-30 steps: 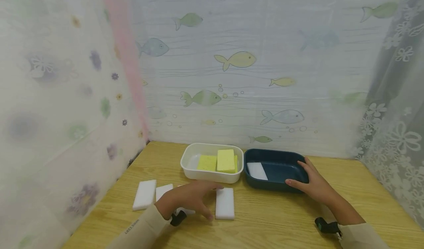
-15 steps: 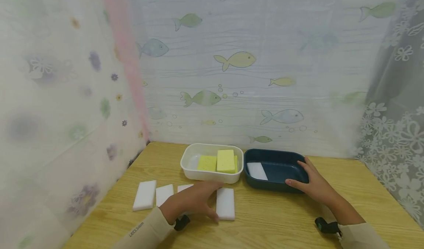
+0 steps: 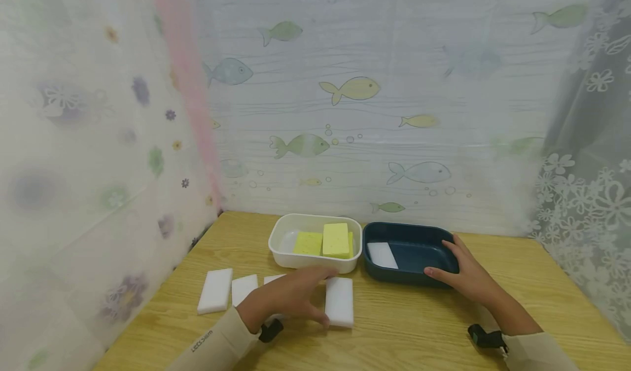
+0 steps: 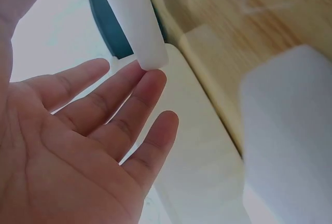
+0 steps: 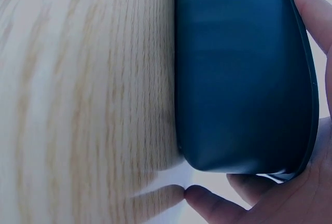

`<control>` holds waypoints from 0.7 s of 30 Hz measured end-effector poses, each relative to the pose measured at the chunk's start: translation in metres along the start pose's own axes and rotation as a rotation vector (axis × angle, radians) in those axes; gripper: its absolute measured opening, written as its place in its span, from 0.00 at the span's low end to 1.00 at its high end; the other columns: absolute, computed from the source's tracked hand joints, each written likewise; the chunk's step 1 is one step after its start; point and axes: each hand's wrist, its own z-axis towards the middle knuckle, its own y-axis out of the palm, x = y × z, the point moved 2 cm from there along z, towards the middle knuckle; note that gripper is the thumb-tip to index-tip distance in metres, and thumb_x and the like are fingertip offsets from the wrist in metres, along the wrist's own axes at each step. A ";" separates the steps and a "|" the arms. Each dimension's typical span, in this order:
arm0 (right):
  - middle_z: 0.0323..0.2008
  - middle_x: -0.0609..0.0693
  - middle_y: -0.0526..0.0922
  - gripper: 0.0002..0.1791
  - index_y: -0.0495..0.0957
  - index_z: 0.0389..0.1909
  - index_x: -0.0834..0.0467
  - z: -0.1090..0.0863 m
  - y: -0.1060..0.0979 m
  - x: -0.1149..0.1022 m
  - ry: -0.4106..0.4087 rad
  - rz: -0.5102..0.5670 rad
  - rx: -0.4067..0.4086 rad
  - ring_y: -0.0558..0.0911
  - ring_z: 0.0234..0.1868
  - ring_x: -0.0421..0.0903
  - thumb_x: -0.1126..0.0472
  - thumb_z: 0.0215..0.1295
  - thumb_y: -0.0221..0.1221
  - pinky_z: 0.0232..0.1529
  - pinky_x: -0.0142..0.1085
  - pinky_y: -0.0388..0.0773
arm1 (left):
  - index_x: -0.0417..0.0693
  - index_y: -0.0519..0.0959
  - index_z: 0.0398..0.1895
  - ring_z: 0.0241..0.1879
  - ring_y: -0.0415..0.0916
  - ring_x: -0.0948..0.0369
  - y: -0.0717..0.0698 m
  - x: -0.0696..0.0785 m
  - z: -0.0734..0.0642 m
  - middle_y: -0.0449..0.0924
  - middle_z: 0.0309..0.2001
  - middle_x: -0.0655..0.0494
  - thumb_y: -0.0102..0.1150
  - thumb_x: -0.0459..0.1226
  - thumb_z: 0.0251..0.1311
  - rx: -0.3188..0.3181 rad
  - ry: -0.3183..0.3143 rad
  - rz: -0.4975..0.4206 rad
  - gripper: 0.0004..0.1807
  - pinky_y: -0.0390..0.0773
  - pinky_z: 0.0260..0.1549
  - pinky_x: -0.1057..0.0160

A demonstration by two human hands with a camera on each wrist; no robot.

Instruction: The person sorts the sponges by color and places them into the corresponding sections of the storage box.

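My left hand spans a white sponge block, thumb at its near left corner and fingers by its far end. In the left wrist view, the fingertips meet the end of that block; the thumb's hold lies out of that view. My right hand holds the right end of a dark blue box, thumb at the near rim and fingers round the far corner. The right wrist view shows the fingers beside the box's end wall. Inside the box lies a white sponge block.
A white box holding yellow sponges stands left of the blue box. Other white blocks lie in a row at left: one at the end, another beside it, and a third partly behind the left hand. A patterned curtain rises behind the table.
My left hand has moved right and closed in on the nearest white block, which has shifted slightly right and away from me. The right hand and both boxes have stayed put.
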 end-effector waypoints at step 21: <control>0.82 0.69 0.28 0.59 0.45 0.82 0.65 0.001 0.000 0.000 0.004 0.015 -0.002 0.41 0.78 0.79 0.35 0.67 0.65 0.62 0.80 0.53 | 0.48 0.63 0.79 0.71 0.67 0.61 -0.032 0.023 0.031 0.69 0.74 0.59 0.79 0.58 0.50 0.049 -0.001 0.022 0.56 0.69 0.71 0.57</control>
